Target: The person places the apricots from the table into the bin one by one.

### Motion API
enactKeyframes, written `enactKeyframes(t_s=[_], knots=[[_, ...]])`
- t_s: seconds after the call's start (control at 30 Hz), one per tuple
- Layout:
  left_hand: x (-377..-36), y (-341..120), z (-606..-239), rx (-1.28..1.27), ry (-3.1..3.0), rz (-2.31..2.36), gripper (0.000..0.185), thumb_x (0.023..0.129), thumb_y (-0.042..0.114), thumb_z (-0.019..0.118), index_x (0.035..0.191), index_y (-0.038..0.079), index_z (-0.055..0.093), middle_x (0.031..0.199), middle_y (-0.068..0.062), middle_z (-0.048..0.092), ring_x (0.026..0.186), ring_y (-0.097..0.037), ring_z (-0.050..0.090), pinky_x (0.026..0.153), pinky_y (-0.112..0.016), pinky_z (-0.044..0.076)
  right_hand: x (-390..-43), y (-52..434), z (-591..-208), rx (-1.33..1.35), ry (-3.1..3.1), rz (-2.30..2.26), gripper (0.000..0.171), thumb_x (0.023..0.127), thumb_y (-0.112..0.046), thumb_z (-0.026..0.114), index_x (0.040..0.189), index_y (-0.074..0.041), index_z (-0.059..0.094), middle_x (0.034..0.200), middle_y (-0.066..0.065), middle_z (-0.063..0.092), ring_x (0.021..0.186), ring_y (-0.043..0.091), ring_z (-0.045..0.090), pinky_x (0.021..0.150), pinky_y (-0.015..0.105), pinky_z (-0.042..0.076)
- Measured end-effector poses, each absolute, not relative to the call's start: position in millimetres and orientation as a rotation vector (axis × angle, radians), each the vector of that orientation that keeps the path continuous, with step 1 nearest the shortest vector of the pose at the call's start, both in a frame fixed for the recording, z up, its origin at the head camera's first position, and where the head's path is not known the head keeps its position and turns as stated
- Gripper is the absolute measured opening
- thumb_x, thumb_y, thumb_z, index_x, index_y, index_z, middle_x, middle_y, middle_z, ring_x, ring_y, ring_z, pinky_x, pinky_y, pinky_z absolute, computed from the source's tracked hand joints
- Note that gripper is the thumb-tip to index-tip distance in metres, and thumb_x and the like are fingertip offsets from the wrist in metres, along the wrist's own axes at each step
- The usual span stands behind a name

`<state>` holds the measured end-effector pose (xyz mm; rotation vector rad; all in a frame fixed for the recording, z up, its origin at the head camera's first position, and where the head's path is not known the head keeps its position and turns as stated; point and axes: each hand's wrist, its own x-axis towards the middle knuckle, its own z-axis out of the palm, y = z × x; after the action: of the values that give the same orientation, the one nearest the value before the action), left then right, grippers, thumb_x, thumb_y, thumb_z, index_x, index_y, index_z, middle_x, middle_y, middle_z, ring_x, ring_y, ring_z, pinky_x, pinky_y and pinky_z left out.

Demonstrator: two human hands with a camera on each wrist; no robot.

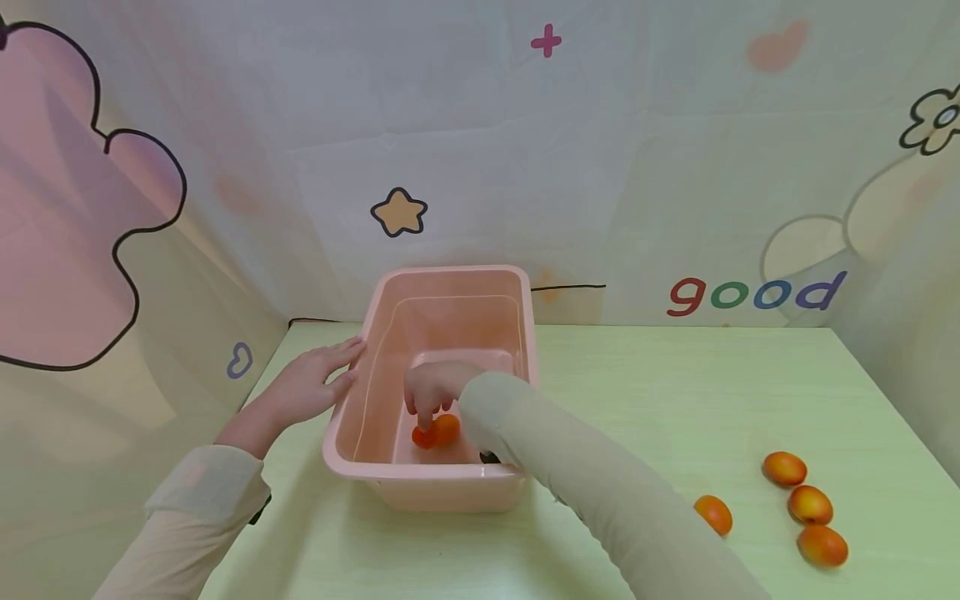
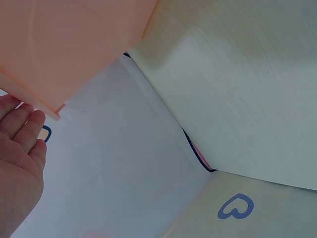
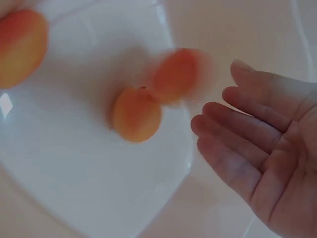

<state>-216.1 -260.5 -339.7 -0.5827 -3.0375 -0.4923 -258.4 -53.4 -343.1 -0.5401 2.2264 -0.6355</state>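
The right hand (image 1: 433, 390) reaches down into the pink tub (image 1: 352, 454), forearm slanting in over the near rim, fingers pointing at the floor of the tub. In the right wrist view its fingers (image 3: 247, 124) are spread and relaxed — holding nothing — just beside two orange fruits (image 3: 136, 114), one of them blurred. From the head view those fruits (image 1: 437, 432) lie on the tub's floor near its front wall, right under the fingertips. The left hand (image 1: 307, 387) lies flat, fingers straight, against the tub's left wall. Four more fruits (image 1: 810, 504) sit on the green table (image 1: 675, 400), well to the right.
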Motion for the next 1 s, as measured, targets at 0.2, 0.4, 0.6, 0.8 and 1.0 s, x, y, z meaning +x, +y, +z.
enactKeyframes(t_s=[0.2,0.4,0.6,0.8,1.0], knots=[[-216,-259,-341,-0.600,-3.024,-0.490,0.046,0.091,0.020,0.044,0.134,0.003,0.037,0.139,-0.016,0.034,0.123,-0.041,0.036,0.099,-0.056,0.028,-266,-54,-332,-0.677,2.253,-0.495,0.021,0.075,-0.019,0.068,0.094,-0.025,0.060,0.094,-0.007,0.058,0.092,0.019,0.053,0.076,0.035,0.048],[-215,-259,-339,-0.608,-3.021,-0.483,0.046,0.091,0.020,0.044,0.134,0.003,0.037,0.139,-0.016,0.034,0.122,-0.042,0.036,0.099,-0.056,0.028,-268,-41,-291,-0.799,2.325,-0.396,0.024,0.076,-0.023,0.069,0.098,-0.027,0.062,0.097,-0.010,0.059,0.087,0.017,0.056,0.072,0.027,0.050],[-215,-259,-338,-0.611,-3.023,-0.493,0.047,0.091,0.020,0.044,0.134,0.002,0.035,0.140,-0.017,0.033,0.123,-0.043,0.034,0.099,-0.057,0.028,-271,-11,-273,-0.835,2.368,-0.461,0.028,0.080,-0.017,0.065,0.107,-0.017,0.061,0.105,-0.003,0.059,0.090,0.016,0.055,0.078,0.026,0.049],[-215,-259,-339,-0.607,-3.023,-0.488,0.047,0.092,0.020,0.044,0.134,0.003,0.035,0.140,-0.016,0.033,0.123,-0.043,0.034,0.098,-0.057,0.028,-275,28,-270,-0.927,2.423,-0.467,0.032,0.082,-0.011,0.060,0.114,-0.008,0.058,0.110,0.004,0.060,0.099,0.016,0.057,0.084,0.029,0.048],[-214,-258,-338,-0.607,-3.020,-0.500,0.047,0.091,0.019,0.044,0.134,0.003,0.035,0.140,-0.016,0.033,0.123,-0.042,0.034,0.098,-0.057,0.028,-271,63,-262,-1.021,2.490,-0.435,0.031,0.082,-0.012,0.057,0.113,-0.006,0.058,0.110,0.008,0.060,0.100,0.020,0.056,0.085,0.033,0.047]])
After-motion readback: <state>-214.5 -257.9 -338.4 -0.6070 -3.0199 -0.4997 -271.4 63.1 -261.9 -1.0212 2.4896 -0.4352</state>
